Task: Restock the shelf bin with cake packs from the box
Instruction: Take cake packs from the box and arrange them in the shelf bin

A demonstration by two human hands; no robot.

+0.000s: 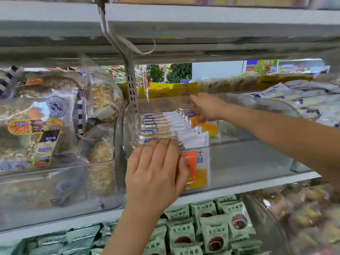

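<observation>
Green snack packs (213, 230) below bin (257, 162)

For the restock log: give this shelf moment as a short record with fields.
setting: store shelf with clear plastic bins
target bin: clear bin, middle shelf, right part bare
contents: row of cake packs standing on edge at its left side
left hand: fingers flat against the bin front and the nearest packs
right hand: reaching in at the back of the row, touching the rear packs
below: green snack packs
box: not visible
</observation>
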